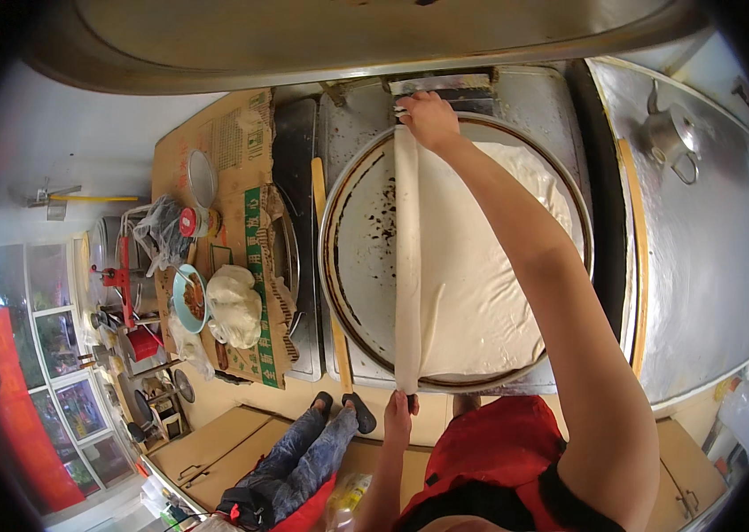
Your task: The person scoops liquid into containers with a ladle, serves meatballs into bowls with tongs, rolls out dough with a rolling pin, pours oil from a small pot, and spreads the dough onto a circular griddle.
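Observation:
A long rod wrapped in pale dough (408,259) lies across a large round metal pan (354,266), left of its middle. My right hand (429,120) is closed around the rod's far end, with a bit of dough on the fingers. At the near end, just past the pan's rim, my left hand (399,417) grips a dark end of the rod. To the right of the rod a thin dough sheet (467,279) covers much of the pan and is wrinkled along its right side. Dark burnt specks mark the bare metal on the left. My right forearm hides part of the sheet.
Wooden sticks (332,279) (637,259) flank the pan. Cardboard (228,146) on the left bears a bagged dough lump (235,306), a blue bowl (182,292), a jar (196,222) and a strainer (201,178). A metal kettle (673,133) stands right. Another person's legs (308,445) are nearby. A large pan (374,40) overhangs.

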